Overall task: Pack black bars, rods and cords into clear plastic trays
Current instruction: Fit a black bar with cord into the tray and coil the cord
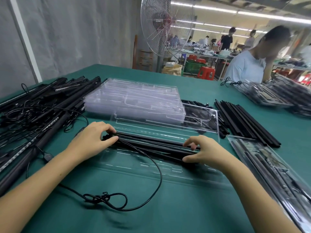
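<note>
Fingers (109,128) of left hand (90,140) and right hand (207,153) clamp smooth bars (151,145) over clear tray (168,174).

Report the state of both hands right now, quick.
Left hand: grips the left end of the black bars.
Right hand: pinches the right end of the same bars, over the clear tray.

Glossy clear plastic tray (168,172), matt black bars (151,143)

I get bright, even light from ceiling tube lamps (262,15); shadows on the tabletop (185,207) are soft. Glare glints off the clear trays (134,96). Edges bow, and the background is blurred.
</note>
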